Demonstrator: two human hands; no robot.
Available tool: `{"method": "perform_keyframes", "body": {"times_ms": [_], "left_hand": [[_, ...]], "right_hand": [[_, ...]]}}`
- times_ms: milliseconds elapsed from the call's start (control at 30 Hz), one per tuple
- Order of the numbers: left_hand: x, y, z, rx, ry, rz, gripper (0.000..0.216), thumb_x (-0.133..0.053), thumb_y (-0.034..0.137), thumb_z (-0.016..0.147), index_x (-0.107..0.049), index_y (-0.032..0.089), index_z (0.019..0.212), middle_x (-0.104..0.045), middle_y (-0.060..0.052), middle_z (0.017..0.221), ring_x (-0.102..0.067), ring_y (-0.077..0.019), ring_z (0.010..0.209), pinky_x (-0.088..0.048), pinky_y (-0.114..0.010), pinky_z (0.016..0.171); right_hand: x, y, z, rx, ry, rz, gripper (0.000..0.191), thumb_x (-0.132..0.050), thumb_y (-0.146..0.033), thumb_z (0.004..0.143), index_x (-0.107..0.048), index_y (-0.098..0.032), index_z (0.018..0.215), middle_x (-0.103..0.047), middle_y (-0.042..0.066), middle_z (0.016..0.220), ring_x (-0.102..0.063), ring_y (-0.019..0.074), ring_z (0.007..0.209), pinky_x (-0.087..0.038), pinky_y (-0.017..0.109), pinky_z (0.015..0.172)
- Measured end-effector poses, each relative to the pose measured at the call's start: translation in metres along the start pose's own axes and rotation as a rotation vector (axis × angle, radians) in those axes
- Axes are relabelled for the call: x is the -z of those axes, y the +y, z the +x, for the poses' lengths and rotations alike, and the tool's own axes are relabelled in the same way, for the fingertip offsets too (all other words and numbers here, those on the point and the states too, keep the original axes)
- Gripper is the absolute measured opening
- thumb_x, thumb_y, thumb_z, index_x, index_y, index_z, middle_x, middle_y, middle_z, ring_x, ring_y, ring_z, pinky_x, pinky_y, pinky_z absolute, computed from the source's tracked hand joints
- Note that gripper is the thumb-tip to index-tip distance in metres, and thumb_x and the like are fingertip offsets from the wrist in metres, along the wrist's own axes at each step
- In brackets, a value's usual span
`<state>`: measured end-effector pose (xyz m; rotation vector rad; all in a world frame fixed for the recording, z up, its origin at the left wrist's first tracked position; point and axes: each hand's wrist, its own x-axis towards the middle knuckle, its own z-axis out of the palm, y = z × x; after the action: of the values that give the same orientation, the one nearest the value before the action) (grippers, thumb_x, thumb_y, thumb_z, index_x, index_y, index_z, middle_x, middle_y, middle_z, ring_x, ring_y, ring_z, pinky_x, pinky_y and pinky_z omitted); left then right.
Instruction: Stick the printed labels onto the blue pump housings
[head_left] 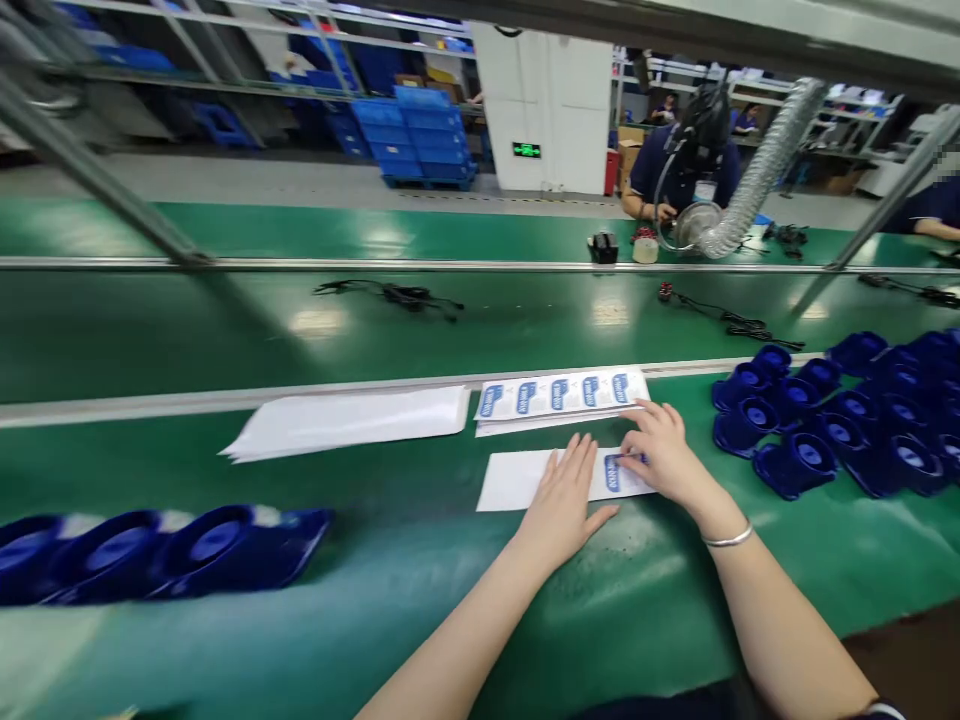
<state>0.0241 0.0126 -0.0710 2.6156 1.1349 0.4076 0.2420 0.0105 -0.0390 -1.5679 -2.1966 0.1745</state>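
A strip of white backing paper (517,480) lies on the green bench, with a blue-and-white sticker (613,474) toward its right end. My left hand (562,500) rests flat over the strip, fingers stretched out. At the sticker's right side, thumb and forefinger of my right hand (660,452) pinch together, partly covering the strip's end. Just beyond are sheets of stickers (559,396) showing a row of blue labels. A stack of white paper (352,420) sits to their left.
Dark blue plastic parts (799,462) crowd the bench at right, and several more (217,545) stand in a row at left. Black cables (405,295) lie on the green belt beyond a metal edge. Across it, a person (686,180) works beside a silver duct (772,170).
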Motion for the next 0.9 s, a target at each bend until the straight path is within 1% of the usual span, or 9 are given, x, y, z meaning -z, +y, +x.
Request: {"method": "perform_keyframes", "body": {"times_ms": [100,200,267,367,433,500,567,733,900], "left_hand": [[-0.015,-0.008,0.002,-0.029,0.079,0.079,0.080,-0.051,0.058,0.094,-0.034,0.010,0.155,-0.034,-0.023,0.160,-0.030,-0.0379,0.150,-0.031,-0.063,0.118],[-0.022,-0.016,0.003,-0.065,0.133,0.147,0.080,-0.045,0.062,0.095,-0.037,0.008,0.153,-0.035,-0.022,0.160,-0.032,-0.0386,0.149,-0.033,-0.063,0.117],[-0.023,-0.020,0.004,-0.085,0.151,0.196,0.083,-0.041,0.064,0.095,-0.037,0.006,0.153,-0.036,-0.022,0.159,-0.034,-0.0378,0.148,-0.035,-0.061,0.117],[-0.025,-0.021,0.005,-0.093,0.176,0.254,0.086,-0.034,0.066,0.096,-0.038,0.001,0.152,-0.037,-0.022,0.158,-0.038,-0.0375,0.147,-0.038,-0.059,0.116],[-0.026,-0.022,0.006,-0.087,0.197,0.269,0.085,-0.031,0.065,0.097,-0.040,-0.001,0.150,-0.038,-0.022,0.158,-0.039,-0.0378,0.146,-0.039,-0.059,0.115],[-0.029,-0.024,0.008,-0.078,0.222,0.267,0.085,-0.029,0.064,0.097,-0.042,-0.002,0.149,-0.040,-0.023,0.156,-0.040,-0.0388,0.145,-0.040,-0.060,0.114],[-0.033,-0.027,0.011,-0.078,0.237,0.250,0.086,-0.028,0.064,0.097,-0.044,-0.003,0.148,-0.041,-0.025,0.155,-0.040,-0.0406,0.145,-0.040,-0.061,0.113],[-0.032,-0.031,0.018,-0.113,0.306,0.137,0.089,-0.030,0.066,0.095,-0.046,-0.005,0.146,-0.042,-0.030,0.153,-0.035,-0.0456,0.146,-0.036,-0.066,0.114],[-0.004,-0.007,0.009,0.009,0.287,-0.231,0.085,-0.044,0.070,0.089,-0.047,0.007,0.146,-0.038,-0.024,0.158,-0.027,-0.0418,0.151,-0.026,-0.065,0.120]], "right_hand": [[0.019,-0.005,0.005,0.108,0.018,0.227,0.012,-0.078,-0.030,0.086,-0.070,-0.024,0.079,-0.065,0.004,0.133,-0.037,0.0317,0.145,-0.017,0.061,0.120],[0.046,-0.005,0.006,0.200,0.289,0.595,0.018,-0.070,-0.041,0.092,-0.067,-0.026,0.083,-0.066,0.004,0.130,-0.046,0.0272,0.140,-0.032,0.052,0.118],[0.063,0.001,-0.001,0.114,0.617,0.742,0.016,-0.063,-0.044,0.096,-0.064,-0.029,0.102,-0.064,0.005,0.131,-0.054,0.0252,0.132,-0.041,0.049,0.112],[0.080,0.021,-0.025,-0.226,0.929,0.531,0.051,-0.064,-0.045,0.094,-0.043,-0.032,0.139,-0.059,0.010,0.135,-0.058,0.0250,0.125,-0.045,0.049,0.108],[0.083,0.038,-0.048,-0.450,0.914,0.172,0.072,-0.068,-0.046,0.091,-0.032,-0.027,0.150,-0.057,0.014,0.135,-0.056,0.0284,0.126,-0.043,0.052,0.109],[0.079,0.052,-0.073,-0.592,0.828,-0.148,0.078,-0.065,-0.048,0.091,-0.029,-0.023,0.154,-0.056,0.018,0.135,-0.053,0.0333,0.126,-0.041,0.057,0.108],[0.070,0.062,-0.094,-0.673,0.748,-0.298,0.080,-0.062,-0.048,0.093,-0.023,-0.021,0.157,-0.056,0.020,0.134,-0.054,0.0365,0.123,-0.044,0.060,0.103],[0.054,0.065,-0.117,-0.622,0.701,-0.291,0.074,-0.056,-0.031,0.098,-0.015,-0.022,0.159,-0.055,0.017,0.135,-0.054,0.0317,0.120,-0.049,0.052,0.102],[0.081,0.037,-0.107,-0.584,0.982,-0.309,0.083,-0.062,-0.026,0.096,-0.009,-0.023,0.160,-0.056,0.017,0.133,-0.055,0.0307,0.122,-0.049,0.054,0.105]]}}
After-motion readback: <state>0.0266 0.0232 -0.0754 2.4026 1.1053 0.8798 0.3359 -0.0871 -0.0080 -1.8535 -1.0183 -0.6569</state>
